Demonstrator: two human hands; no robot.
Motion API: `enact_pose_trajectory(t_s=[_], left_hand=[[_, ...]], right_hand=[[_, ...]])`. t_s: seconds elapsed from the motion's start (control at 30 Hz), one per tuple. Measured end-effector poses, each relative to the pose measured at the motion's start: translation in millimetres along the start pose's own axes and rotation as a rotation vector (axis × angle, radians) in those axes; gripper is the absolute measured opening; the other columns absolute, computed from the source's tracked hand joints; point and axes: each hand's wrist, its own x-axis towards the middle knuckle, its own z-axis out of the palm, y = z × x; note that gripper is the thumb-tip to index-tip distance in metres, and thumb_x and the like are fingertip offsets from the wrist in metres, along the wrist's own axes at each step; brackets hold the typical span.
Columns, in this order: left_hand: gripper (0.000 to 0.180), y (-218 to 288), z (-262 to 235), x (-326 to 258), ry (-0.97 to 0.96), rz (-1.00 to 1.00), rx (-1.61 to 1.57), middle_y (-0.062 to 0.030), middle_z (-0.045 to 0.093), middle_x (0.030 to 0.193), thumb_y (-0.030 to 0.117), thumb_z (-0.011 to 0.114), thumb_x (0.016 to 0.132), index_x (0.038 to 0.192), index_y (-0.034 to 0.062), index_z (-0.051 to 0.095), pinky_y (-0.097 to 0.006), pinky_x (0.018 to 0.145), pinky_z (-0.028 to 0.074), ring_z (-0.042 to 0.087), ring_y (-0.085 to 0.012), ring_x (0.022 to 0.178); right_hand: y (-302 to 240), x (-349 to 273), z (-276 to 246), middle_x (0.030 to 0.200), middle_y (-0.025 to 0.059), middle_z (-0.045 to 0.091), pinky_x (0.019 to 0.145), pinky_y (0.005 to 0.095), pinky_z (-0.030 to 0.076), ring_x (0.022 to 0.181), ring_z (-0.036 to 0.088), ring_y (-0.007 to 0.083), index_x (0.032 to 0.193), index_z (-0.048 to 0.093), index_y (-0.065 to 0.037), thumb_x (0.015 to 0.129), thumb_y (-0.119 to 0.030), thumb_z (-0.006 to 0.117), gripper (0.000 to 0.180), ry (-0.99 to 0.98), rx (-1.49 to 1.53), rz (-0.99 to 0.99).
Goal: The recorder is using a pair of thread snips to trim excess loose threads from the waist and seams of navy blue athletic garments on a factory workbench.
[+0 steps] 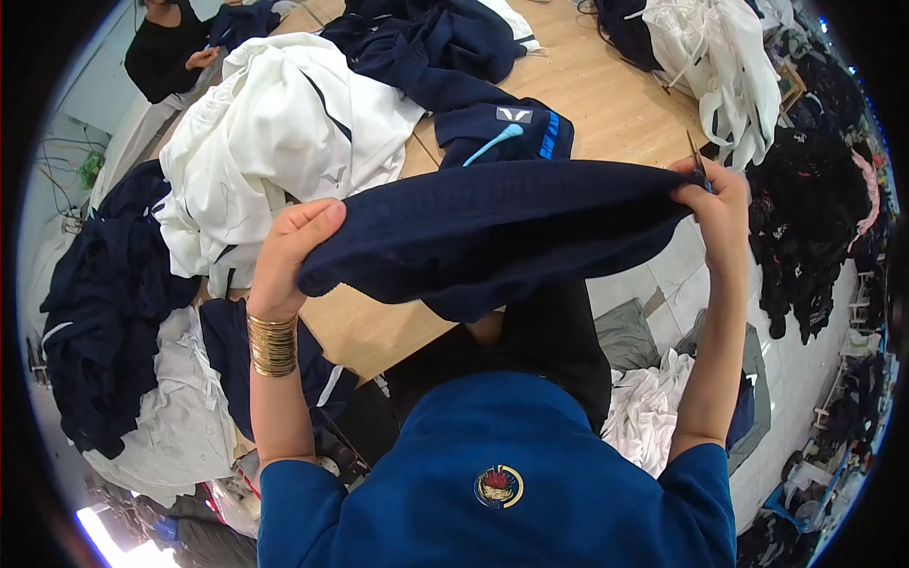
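Forearms (712,350) stretched up the frame, the left hand (298,237) pinches a navy garment (492,204) at centre left; the right hand (723,204), upper right, clasps its other end and scissors (698,165).

Even, bright light reaches the bare fingers (327,220), while the dark navy cloth garment (492,222) between them holds near-black shadow, white glare (118,544) blows out far below-left, and the curving, black-rimmed fisheye edges beyond look perhaps slightly blurred.
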Motion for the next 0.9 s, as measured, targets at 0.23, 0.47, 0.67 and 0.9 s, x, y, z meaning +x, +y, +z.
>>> enact_pose_trajectory(t_s=[0.23,0.47,0.67,0.9], left_hand=[[0.024,2,4,-5,0.082,0.052,-0.146,-0.0024,0.063,0.079,0.019,0.050,0.090,0.087,-0.0028,0.061,-0.018,0.060,0.044,0.055,-0.0044,0.063],[0.022,1,6,-4,0.083,0.039,-0.116,-0.0003,0.062,0.075,0.019,0.053,0.089,0.087,-0.0022,0.061,-0.019,0.059,0.044,0.055,-0.0039,0.062],[0.051,6,71,38,0.024,0.510,0.904,-0.0130,0.053,0.111,0.025,0.070,0.071,0.116,0.0072,0.053,-0.033,0.087,0.039,0.050,-0.0263,0.102],[0.020,32,100,55,-0.275,0.288,0.322,0.0069,0.050,0.065,0.018,0.071,0.074,0.075,0.0036,0.058,-0.019,0.053,0.034,0.042,-0.0024,0.060]], right_hand=[[-26,-16,-6,0.053,-0.0037,0.047,0.048,0.0200,0.026,0.050,0.039,0.0041,0.062,0.055,-0.001,0.060,-0.001,0.048,0.008,0.095,0.101,-0.010],[-21,-13,-5,0.051,-0.0056,0.042,0.046,0.0209,0.022,0.048,0.035,0.0038,0.058,0.051,-0.005,0.059,-0.001,0.048,0.005,0.058,0.206,0.044],[-34,-20,44,0.053,0.0044,0.037,0.048,0.0260,0.031,0.052,0.037,0.0087,0.068,0.049,0.001,0.063,-0.005,0.048,0.008,-0.178,-0.026,-0.198],[-56,-17,50,0.058,0.0138,0.047,0.053,0.0324,0.038,0.054,0.048,0.0245,0.074,0.055,-0.002,0.065,-0.005,0.052,0.009,-0.182,-0.145,-0.332]])
